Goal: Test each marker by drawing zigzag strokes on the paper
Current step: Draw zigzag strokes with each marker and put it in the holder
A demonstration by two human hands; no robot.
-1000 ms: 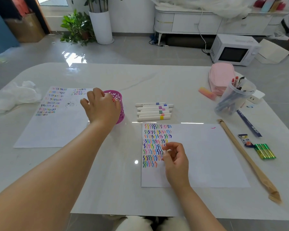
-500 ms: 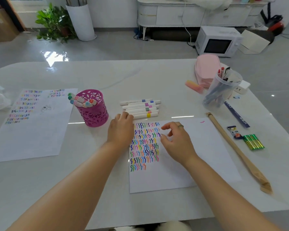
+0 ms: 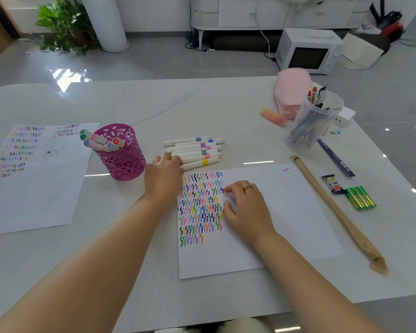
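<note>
1. White table [image 3: 202,104] bears the paper [image 3: 286,224], zigzag strokes [image 3: 201,207] covering its left part.
2. Our right hand [image 3: 247,210] rests relaxed, empty, on the paper.
3. Our left hand [image 3: 163,176] touches the markers [image 3: 197,152] lying just beyond the paper; whether it grips one we cannot tell.

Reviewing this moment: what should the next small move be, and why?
Probably the left hand should close its fingers on the nearest marker, the yellow-banded one, and lift it. That hand's fingers touch the left ends of the row of white markers, neither hand holds a marker, and the right hand rests empty on the paper beside the zigzag strokes.
</note>
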